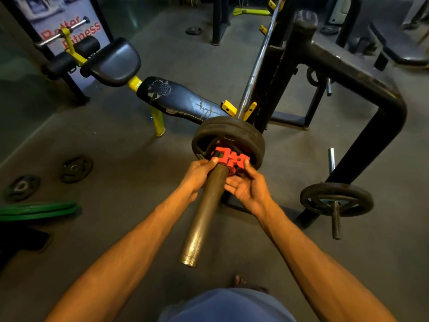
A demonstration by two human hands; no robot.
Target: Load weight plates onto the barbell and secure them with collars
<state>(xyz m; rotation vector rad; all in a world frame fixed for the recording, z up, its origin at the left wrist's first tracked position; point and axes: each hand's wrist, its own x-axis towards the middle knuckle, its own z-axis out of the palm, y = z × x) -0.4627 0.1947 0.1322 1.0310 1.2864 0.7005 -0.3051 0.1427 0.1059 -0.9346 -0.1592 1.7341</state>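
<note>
**Seating the red collar against the plates**

The bare end of the thick, dull steel barbell sleeve (pixel 204 214) is pointing almost straight back at my chest, its worn tip lowest in my view, and its long axis is running away from me, up and slightly right, toward the rack. Along that line, directly ahead of both my hands, the red plastic clamp collar (pixel 229 159) is sitting around the sleeve, touching or just shy of the two black rubber-edged weight plates (pixel 228 140) already loaded on it.

My left hand (pixel 197 175) is closing on the collar from the left, thumb and fingertips pinching near its black lever. My right hand (pixel 248 187) is cupping it from the right and underneath, palm partly open, fingers curled onto the red body. Both hands are level with each other, one on either side of the sleeve, neither clearly nearer.

I judge the coming move to be a push along the sleeve's axis, away from me, until the collar is pressing flush on the outer plate, then snapping the lever down. I cannot tell whether the lever is already locked.
</note>
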